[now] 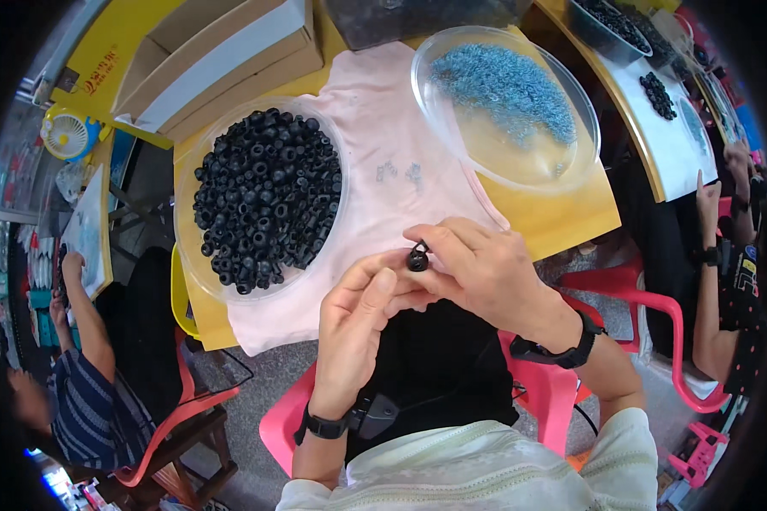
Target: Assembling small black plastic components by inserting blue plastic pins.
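A small black round part (418, 260) with a loop on top is held between my two hands, just past the cloth's near edge. My right hand (498, 268) pinches it between thumb and forefinger. Curled under and beside it are the fingers of my left hand (358, 311), closed against the part, with the thumb raised. Left of my hands, a round clear tray (343, 204) carries a heap of black hollow parts (264, 192). Farther off to the right, a clear basin (422, 81) contains many tiny bluish metal pieces (507, 85). Several small metal pieces (398, 175) lie on the pink cloth (375, 111).
A cardboard box (230, 72) stands at the back left, beside a dark bin (418, 19). One person (85, 375) sits at a table to the left, another (716, 281) to the right. A pink chair (550, 392) surrounds me; a small fan (66, 134) is far left.
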{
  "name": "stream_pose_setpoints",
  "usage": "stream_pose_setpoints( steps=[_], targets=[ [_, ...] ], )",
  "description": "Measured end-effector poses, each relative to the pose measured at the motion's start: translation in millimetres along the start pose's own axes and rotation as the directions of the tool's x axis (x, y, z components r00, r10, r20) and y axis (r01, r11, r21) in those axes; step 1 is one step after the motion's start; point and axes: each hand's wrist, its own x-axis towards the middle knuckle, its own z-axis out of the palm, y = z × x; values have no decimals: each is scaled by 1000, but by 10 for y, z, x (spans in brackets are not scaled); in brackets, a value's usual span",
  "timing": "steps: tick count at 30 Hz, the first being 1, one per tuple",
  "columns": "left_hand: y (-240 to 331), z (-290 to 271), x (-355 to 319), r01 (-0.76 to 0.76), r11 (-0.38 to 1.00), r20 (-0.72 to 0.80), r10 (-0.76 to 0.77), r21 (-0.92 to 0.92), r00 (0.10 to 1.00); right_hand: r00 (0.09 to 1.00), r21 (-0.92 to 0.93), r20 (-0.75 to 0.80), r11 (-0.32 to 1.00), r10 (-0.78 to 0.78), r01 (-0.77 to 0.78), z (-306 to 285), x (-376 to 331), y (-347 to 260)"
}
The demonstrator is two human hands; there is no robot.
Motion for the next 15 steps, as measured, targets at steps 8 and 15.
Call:
stream_pose_setpoints(
  steps=[8,15],
  targets=[
    [-64,41,-93,-59,995,-88,66,81,994,991,21,133,1000,1,-4,-140,-33,-113],
    [-135,-32,-74,-72,993,-79,79,94,994,969,257,240,958,63,-126,-199,-22,-76]
  ],
)
